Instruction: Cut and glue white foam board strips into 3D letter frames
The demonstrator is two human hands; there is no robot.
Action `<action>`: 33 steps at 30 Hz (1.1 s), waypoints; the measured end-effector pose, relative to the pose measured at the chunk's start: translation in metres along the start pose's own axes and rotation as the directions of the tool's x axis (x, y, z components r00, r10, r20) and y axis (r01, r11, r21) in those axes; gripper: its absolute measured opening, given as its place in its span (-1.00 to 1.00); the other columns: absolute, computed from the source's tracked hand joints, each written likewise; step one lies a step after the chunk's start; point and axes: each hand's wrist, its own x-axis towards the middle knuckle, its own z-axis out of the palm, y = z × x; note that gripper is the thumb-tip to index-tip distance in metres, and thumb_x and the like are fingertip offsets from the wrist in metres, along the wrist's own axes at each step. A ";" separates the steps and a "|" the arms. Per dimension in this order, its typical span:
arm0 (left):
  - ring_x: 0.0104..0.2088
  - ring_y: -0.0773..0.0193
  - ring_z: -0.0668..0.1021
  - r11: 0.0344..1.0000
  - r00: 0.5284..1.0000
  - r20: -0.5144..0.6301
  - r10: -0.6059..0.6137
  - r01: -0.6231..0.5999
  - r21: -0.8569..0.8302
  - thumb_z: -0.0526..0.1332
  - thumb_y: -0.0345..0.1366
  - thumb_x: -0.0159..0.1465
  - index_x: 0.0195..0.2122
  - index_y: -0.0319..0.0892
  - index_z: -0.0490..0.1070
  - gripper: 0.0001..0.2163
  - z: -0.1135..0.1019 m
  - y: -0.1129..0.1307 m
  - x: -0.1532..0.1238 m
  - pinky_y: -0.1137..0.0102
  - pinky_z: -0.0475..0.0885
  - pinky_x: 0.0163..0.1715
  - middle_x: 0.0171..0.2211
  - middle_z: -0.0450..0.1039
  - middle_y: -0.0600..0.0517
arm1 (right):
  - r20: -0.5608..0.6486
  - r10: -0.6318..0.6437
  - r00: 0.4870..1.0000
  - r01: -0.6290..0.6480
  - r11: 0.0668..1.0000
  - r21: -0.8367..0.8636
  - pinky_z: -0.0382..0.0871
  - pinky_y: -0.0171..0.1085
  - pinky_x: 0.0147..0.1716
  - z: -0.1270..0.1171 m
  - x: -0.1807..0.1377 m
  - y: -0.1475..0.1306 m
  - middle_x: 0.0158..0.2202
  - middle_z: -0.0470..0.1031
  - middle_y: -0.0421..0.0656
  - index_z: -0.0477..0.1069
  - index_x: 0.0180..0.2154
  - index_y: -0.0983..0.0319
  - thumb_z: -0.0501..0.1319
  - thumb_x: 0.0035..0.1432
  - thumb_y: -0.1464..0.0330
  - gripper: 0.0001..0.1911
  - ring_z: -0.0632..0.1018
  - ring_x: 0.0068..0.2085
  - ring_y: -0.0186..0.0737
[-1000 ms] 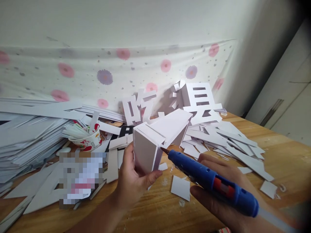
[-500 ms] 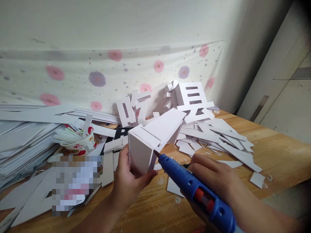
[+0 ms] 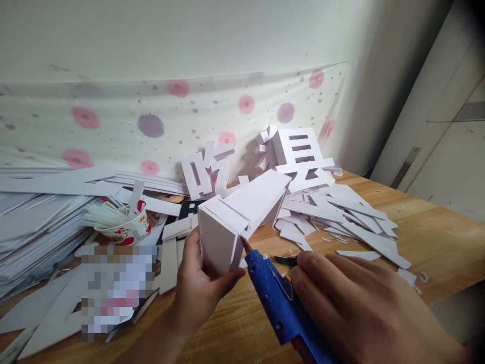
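My left hand [image 3: 199, 288] is closed around the near end of a white foam-board box piece [image 3: 237, 217], held up above the wooden table [image 3: 435, 237]. In my right hand [image 3: 359, 308] is a blue glue gun [image 3: 282, 306], gripped by its body. The gun's metal tip [image 3: 245, 246] touches the lower right edge of the foam piece, close to my left thumb.
Finished white foam-board characters [image 3: 299, 151] lean against the flowered cloth at the back. Loose white strips and offcuts [image 3: 341, 212] are scattered on the right. A paper cup [image 3: 127, 227] with sticks and tall stacks of white sheets [image 3: 38, 217] stand on the left.
My right hand has rolled over the glue gun and come closer to the camera. The gun's tip has moved in against the foam piece. The left hand has held the piece nearly still.
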 end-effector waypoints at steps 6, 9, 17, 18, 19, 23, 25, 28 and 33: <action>-0.10 -0.02 0.56 1.000 1.000 -0.006 -0.008 0.008 0.012 0.48 -0.29 -0.09 0.12 -0.04 0.09 -0.21 -0.001 -0.002 0.001 0.23 0.53 -0.25 -0.10 0.46 -0.09 | 0.000 0.020 1.000 -0.020 0.999 0.027 0.19 -0.21 -0.62 0.003 -0.010 0.001 -0.49 0.39 -0.10 0.36 -0.40 0.20 -0.20 0.33 0.40 -0.59 0.37 -0.57 -0.20; -0.08 -0.02 0.54 0.999 1.000 -0.016 0.002 -0.002 0.038 0.48 -0.28 -0.10 0.13 -0.05 0.10 -0.20 -0.001 -0.004 0.002 0.22 0.52 -0.22 -0.06 0.44 -0.11 | 0.024 0.040 0.999 -0.042 0.996 0.079 0.20 -0.23 -0.60 0.006 -0.016 0.002 -0.48 0.37 -0.13 0.35 -0.34 0.19 -0.16 0.34 0.34 -0.65 0.36 -0.56 -0.21; -0.15 0.07 0.56 0.998 0.999 -0.018 0.044 -0.043 0.054 0.49 -0.25 -0.12 0.11 -0.06 0.15 -0.22 0.000 -0.004 0.000 0.27 0.51 -0.20 -0.09 0.46 -0.08 | 0.012 0.018 1.000 -0.019 0.996 0.089 0.23 -0.24 -0.62 -0.003 -0.005 0.001 -0.47 0.43 -0.10 0.33 -0.47 0.20 -0.14 0.32 0.38 -0.62 0.41 -0.56 -0.22; -0.16 0.08 0.57 0.998 0.999 -0.014 0.044 -0.043 0.056 0.49 -0.25 -0.11 0.11 -0.06 0.15 -0.23 0.000 -0.004 0.000 0.27 0.51 -0.20 -0.10 0.47 -0.08 | 0.018 0.023 1.000 -0.024 0.995 0.095 0.24 -0.24 -0.62 -0.003 -0.005 0.000 -0.47 0.43 -0.10 0.32 -0.48 0.20 -0.14 0.31 0.38 -0.61 0.41 -0.56 -0.22; -0.17 0.08 0.57 0.998 0.999 -0.011 0.043 -0.043 0.054 0.49 -0.25 -0.11 0.11 -0.06 0.15 -0.23 0.000 -0.004 0.000 0.27 0.51 -0.21 -0.10 0.47 -0.08 | 0.021 0.031 0.999 -0.033 0.994 0.102 0.25 -0.24 -0.62 -0.002 -0.004 0.000 -0.47 0.43 -0.11 0.33 -0.48 0.20 -0.14 0.31 0.38 -0.62 0.42 -0.55 -0.21; -0.16 0.05 0.57 0.999 0.999 -0.016 0.030 -0.029 0.043 0.48 -0.26 -0.09 0.12 -0.05 0.12 -0.23 0.000 -0.004 0.000 0.24 0.52 -0.23 -0.09 0.46 -0.10 | 0.043 0.066 0.997 -0.071 0.990 0.118 0.26 -0.26 -0.61 0.002 -0.007 -0.001 -0.47 0.42 -0.12 0.35 -0.46 0.20 -0.11 0.30 0.36 -0.64 0.41 -0.55 -0.23; -0.18 0.05 0.58 0.999 0.999 -0.018 0.030 -0.029 0.035 0.48 -0.27 -0.09 0.12 -0.04 0.12 -0.23 0.000 -0.004 0.001 0.25 0.53 -0.26 -0.10 0.47 -0.10 | 0.047 0.064 0.997 -0.069 0.989 0.128 0.26 -0.26 -0.61 0.003 -0.008 0.000 -0.47 0.41 -0.12 0.34 -0.46 0.20 -0.12 0.30 0.35 -0.64 0.41 -0.56 -0.24; -0.20 0.05 0.59 0.999 0.999 -0.019 0.029 -0.029 0.014 0.48 -0.29 -0.11 0.10 -0.03 0.11 -0.23 -0.001 -0.005 0.000 0.26 0.54 -0.29 -0.10 0.47 -0.09 | 0.059 0.061 0.996 -0.068 0.989 0.132 0.26 -0.26 -0.61 0.003 -0.008 0.001 -0.47 0.41 -0.12 0.33 -0.44 0.21 -0.11 0.31 0.32 -0.65 0.42 -0.56 -0.23; -0.06 -0.01 0.54 1.000 1.000 -0.029 0.008 -0.008 0.012 0.48 -0.33 -0.12 0.12 -0.04 0.09 -0.20 -0.002 -0.005 0.001 0.24 0.53 -0.22 -0.01 0.42 -0.14 | 0.058 0.064 0.996 -0.072 0.987 0.146 0.25 -0.26 -0.61 0.003 -0.011 0.003 -0.45 0.41 -0.13 0.33 -0.41 0.20 -0.10 0.30 0.35 -0.69 0.41 -0.56 -0.22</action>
